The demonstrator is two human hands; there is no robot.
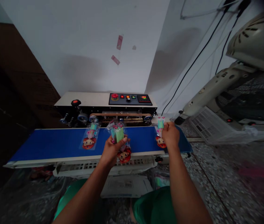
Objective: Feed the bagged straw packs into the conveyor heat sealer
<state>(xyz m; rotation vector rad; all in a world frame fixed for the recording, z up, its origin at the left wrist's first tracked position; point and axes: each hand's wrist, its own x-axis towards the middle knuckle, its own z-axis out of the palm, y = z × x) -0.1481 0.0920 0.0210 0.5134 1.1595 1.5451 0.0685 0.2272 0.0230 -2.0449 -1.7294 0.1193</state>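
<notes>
Work midway, to judge by packets at three points along the long flat blue conveyor belt (59, 140). Furthest along, by the look of it: a slim clear plastic packet with a red-haired doll face (90, 138), lying flat toward the belt's left part, apart from both hands — probably already past the white-and-black metal sealing machine (87, 99) behind the belt. Too small to tell whether sealed along the top. Toward the belt's right end, a matching clear packet with a green upper strip (160, 132), pinched by its right edge between thumb and fingers of the right hand (171, 136), doll face nearest the body, top end just beside the blue-rimmed right roller (148, 118); seemingly not yet through. Contact with the roller, impossible to tell. Left to do, apparently: a bunch of clear packets with pale green sticks (119, 134), gripped in the left hand (110, 152) with thumb across the front, between the other two packets. Count unclear, plastic overlapping plastic. Below, a clear plastic bag with green-striped contents (161, 181) — perhaps more waiting, perhaps finished; cannot tell. On the machine, a black rectangular control panel (134, 100) with lit red digits, so apparently powered.
</notes>
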